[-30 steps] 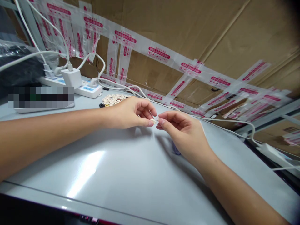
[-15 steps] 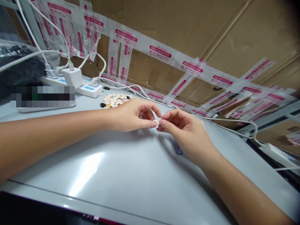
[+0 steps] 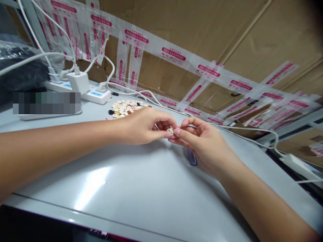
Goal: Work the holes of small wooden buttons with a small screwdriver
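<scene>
A small cream button point(image 3: 170, 131) with dark holes is held up above the table between my two hands. My left hand point(image 3: 147, 125) is closed, its thumb and forefinger at the button's left and upper edge. My right hand point(image 3: 202, 137) pinches the right edge between thumb and fingertips. Just under my right hand, a blue-purple oval piece point(image 3: 192, 157) lies on the tabletop, partly covered by the hand. Behind my left wrist spreads a pile of buttons point(image 3: 123, 107), mostly cream with some black, yellow and brown ones; my hand hides part of it.
A white power strip point(image 3: 97, 96) with plugs and an adapter point(image 3: 78, 82) stands at the back left. White cables point(image 3: 151, 97) run along the table's rear edge. Taped cardboard point(image 3: 161, 72) walls off the back. Another white strip point(image 3: 300, 166) is at the right.
The button has turned so its face with the holes shows more clearly. My hands have shifted slightly right, and my right fingers have rearranged, with the forefinger lifted higher.
</scene>
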The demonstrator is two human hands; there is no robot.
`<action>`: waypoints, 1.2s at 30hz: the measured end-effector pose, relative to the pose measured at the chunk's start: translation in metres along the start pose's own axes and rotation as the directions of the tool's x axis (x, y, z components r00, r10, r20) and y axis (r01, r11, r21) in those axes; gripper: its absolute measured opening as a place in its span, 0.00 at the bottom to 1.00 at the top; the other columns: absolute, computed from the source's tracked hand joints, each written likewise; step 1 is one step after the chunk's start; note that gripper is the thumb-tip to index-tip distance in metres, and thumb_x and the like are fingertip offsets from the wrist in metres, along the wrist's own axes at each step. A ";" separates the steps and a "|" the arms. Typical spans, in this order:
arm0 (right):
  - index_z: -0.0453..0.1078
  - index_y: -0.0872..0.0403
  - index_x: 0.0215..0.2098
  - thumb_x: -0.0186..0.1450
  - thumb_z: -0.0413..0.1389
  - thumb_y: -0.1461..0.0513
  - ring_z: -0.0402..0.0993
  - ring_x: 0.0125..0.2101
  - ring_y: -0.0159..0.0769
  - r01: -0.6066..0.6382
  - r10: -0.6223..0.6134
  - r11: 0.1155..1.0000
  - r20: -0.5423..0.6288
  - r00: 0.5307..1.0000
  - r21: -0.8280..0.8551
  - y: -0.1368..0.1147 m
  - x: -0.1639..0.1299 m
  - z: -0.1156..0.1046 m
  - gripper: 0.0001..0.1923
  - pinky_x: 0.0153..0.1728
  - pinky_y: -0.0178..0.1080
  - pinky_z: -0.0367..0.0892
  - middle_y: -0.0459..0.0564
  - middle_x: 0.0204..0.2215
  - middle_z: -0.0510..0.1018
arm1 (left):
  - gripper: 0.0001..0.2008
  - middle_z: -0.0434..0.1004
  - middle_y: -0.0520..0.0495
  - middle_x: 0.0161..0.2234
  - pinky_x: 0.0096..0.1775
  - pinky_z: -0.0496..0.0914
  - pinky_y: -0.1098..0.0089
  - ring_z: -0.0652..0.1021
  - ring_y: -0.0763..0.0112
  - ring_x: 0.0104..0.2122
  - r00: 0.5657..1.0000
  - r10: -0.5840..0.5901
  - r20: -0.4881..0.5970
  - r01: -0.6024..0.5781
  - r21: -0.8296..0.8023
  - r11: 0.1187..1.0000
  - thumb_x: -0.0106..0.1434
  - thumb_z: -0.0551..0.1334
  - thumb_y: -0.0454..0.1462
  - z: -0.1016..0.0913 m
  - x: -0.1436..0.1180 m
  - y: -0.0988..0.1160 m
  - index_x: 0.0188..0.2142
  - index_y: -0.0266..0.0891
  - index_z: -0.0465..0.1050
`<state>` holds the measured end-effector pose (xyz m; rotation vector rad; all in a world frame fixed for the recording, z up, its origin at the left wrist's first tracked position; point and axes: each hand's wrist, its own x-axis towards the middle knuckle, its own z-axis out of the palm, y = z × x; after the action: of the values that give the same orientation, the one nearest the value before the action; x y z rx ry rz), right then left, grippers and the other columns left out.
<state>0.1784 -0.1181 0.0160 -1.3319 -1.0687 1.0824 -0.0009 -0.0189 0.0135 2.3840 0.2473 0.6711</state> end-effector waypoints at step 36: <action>0.70 0.54 0.27 0.47 0.75 0.61 0.82 0.29 0.36 -0.077 0.077 0.996 -0.002 0.997 0.054 -0.003 -0.003 -0.006 0.18 0.41 0.40 0.79 0.46 0.25 0.81 | 0.09 0.83 0.51 0.31 0.31 0.71 0.78 0.80 0.75 0.31 0.995 0.048 -0.089 -0.046 0.022 0.999 0.59 0.65 0.31 0.004 -0.001 0.001 0.39 0.37 0.82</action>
<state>0.1836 -0.1219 0.0194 -1.3409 -0.9849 1.1571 0.0002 -0.0222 0.0114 2.3879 0.2374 0.8027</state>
